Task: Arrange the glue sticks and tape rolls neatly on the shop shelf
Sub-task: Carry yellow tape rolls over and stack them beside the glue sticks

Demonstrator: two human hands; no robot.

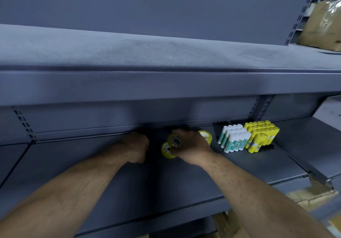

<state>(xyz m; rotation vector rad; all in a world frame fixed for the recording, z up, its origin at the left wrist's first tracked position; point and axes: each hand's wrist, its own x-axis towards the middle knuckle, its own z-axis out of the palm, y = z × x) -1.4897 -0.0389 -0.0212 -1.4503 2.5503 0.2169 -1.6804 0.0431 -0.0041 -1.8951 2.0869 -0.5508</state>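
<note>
From my feed, the glue sticks look settled: a white-capped block [232,138] and a yellow block [261,136] stand upright, touching side by side, at the back right of the lower shelf [239,171]. The tape is the part in hand. My right hand [191,146] has its grip closed around a yellow tape roll [175,140], with a second roll [167,150] just below it against the hand, and a third roll [205,136] showing beyond the knuckles, near the glue. My left hand [137,148] is curled into a fist just left of the rolls; a sliver of yellow shows at its edge, but I cannot tell what it holds. I judge the glue done and the tape rolls not yet lined up.
</note>
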